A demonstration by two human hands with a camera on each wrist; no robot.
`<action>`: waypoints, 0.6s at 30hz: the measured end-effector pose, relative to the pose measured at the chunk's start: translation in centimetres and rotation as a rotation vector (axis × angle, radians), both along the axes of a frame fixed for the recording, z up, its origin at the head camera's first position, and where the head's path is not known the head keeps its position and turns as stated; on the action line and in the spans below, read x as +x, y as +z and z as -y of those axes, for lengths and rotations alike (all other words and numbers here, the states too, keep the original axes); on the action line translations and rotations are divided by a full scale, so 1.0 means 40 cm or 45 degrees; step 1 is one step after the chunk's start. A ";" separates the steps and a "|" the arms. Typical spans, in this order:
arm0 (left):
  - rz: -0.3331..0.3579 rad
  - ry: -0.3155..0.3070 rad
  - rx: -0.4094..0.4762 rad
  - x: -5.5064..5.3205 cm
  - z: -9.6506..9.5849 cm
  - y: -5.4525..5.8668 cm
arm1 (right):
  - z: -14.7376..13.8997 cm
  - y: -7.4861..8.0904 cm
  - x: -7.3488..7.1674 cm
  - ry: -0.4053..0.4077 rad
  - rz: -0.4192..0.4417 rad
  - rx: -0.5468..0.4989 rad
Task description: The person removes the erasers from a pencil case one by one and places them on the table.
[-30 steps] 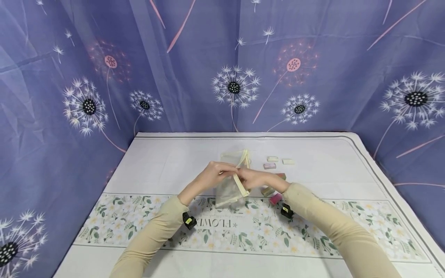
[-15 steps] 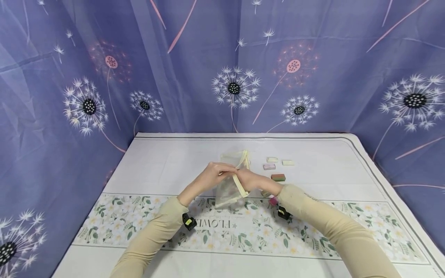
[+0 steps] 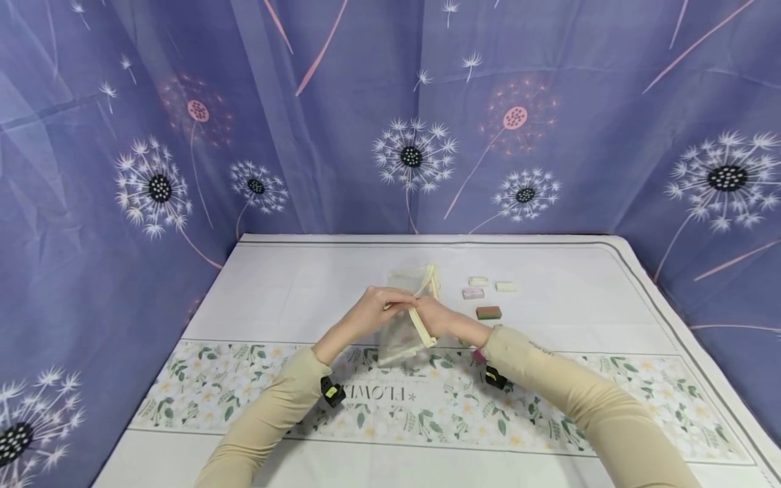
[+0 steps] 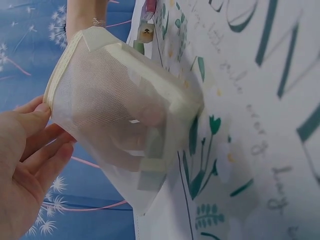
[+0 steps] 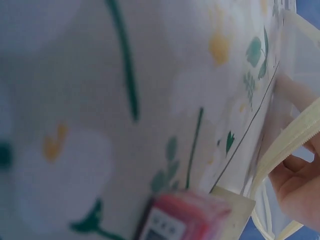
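A cream mesh zipper pouch [image 3: 396, 339] stands on the table, its zipped mouth spread toward the right. My left hand [image 3: 381, 303] pinches the rim of the mouth between thumb and fingers, as the left wrist view shows. My right hand [image 3: 434, 316] reaches through the mouth, its fingers inside the pouch and blurred behind the mesh. Beside those fingers a greenish rectangular block [image 4: 152, 162] shows through the mesh; I cannot tell whether they grip it. Under the right wrist lies a pink wrapped block [image 5: 185, 217], next to a pale yellowish block [image 5: 237, 212].
Right of the pouch lie a red-and-green block [image 3: 488, 313], a lilac block [image 3: 472, 293] and two pale blocks, one [image 3: 478, 281] farther back and one [image 3: 505, 287] to the right. A floral-printed cloth [image 3: 390, 420] covers the table. Purple curtains [image 3: 329, 135] surround it.
My right hand has pushed a little left and deeper into the pouch, its forearm now uncovering the red-and-green block and covering more of the pink one. The left hand holds its place.
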State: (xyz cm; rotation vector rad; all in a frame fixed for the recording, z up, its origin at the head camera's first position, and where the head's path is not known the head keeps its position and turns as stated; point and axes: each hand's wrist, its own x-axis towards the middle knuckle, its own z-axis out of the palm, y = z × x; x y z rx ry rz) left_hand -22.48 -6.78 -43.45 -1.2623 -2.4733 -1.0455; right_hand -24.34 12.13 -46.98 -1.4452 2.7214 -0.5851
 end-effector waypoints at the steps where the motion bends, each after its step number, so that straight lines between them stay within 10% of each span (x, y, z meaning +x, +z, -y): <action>1: -0.005 0.001 0.001 0.000 0.000 -0.001 | 0.000 -0.001 0.001 -0.011 0.016 0.002; 9: -0.016 -0.016 0.049 -0.002 0.002 -0.010 | -0.012 0.004 -0.002 -0.149 0.392 -0.036; 18: 0.005 -0.008 0.049 0.001 0.005 -0.009 | -0.042 0.019 -0.011 -0.061 0.654 -0.107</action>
